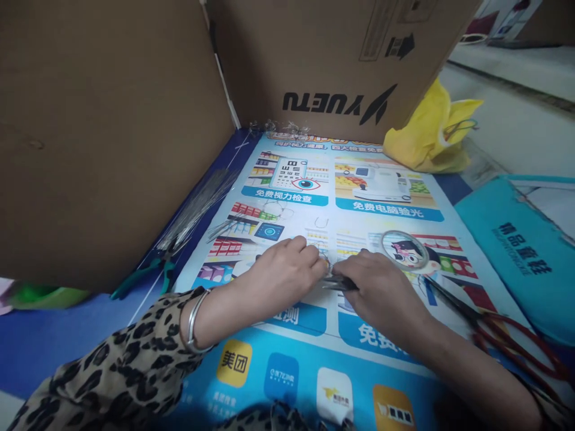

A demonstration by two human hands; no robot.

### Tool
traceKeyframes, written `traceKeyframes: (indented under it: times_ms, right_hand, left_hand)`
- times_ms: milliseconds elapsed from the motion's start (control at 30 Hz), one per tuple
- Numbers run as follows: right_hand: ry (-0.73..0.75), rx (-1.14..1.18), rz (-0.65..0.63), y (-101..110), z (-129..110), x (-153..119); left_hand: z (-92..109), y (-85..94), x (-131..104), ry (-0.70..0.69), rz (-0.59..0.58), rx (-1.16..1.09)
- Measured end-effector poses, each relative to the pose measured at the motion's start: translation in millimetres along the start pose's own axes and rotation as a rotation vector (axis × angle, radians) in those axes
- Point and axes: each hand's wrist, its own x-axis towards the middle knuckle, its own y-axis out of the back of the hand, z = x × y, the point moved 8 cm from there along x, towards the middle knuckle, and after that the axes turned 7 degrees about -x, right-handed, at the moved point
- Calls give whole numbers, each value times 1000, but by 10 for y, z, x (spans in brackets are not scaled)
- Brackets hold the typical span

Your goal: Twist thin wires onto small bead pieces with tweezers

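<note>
One metal tool [340, 283], right hand [380, 286] | scissors [480, 318] nearby | cardboard [291, 54] left, ahead

- Cardboard [309, 54], upright beyond both hands, with upside-down "YUETU" print, and extending left of the left hand [291, 269]
- Poster [332, 221], flat beneath both hands
- Yellow bag [422, 134], beyond and right of the right hand [381, 287]
- Teal box [503, 233], right of the right hand
- Green item [49, 297], far left of the left hand
</note>
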Motion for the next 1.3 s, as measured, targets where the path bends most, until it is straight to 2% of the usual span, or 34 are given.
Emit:
traceKeyframes:
  times_ms: [167, 267, 400, 500, 633, 733, 933, 1133, 1300]
  right_hand:
    - [-142, 140, 50, 88, 250, 30]
    - [-262, 292, 61, 76, 391, 18]
    - [-379, 569, 61, 20, 481, 11]
    - [-409, 745, 73, -7, 489, 25]
    - [-401, 954, 96, -65, 474, 43]
    - [-402, 1054, 98, -136, 463, 46]
    - [-397, 1159, 134, -212, 446, 70]
    - [-418, 1216, 147, -239, 431, 98]
    - [-381, 1240, 169, -195, 406, 134]
  left_hand:
    - [-123, -9, 226, 100, -20, -56]
    - [-260, -71, 271, 206, 22, -215]
    - [-448, -154, 228, 373, 88, -645]
    - [-535, -242, 188, 496, 118, -973]
    - [-534, -408, 170, 615, 169, -1440]
    - [-497, -495, 164, 683, 209, -1651]
    - [-440, -558, 159, 737, 257, -1807]
    - [-433, -583, 166, 737, 276, -1854]
    - [-452, -586, 170, 731, 303, -1882]
